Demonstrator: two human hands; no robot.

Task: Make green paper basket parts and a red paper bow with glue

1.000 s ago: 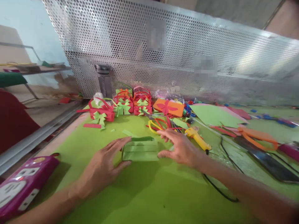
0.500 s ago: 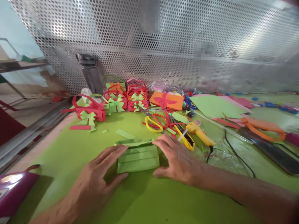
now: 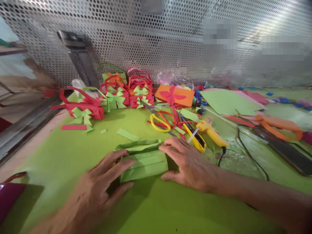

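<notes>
Green box [image 3: 148, 164]: lower centre of frame, on the table [image 3: 151, 208]. Left hand [image 3: 97, 185]: fingers and thumb spread about its left end, touching. Right hand [image 3: 188, 164]: spread at its right end. Glue gun [image 3: 214, 135]: right of centre.

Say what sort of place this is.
Likely a craft workspace, judging by the scissors, glue gun and bow-trimmed paper bags.
</notes>
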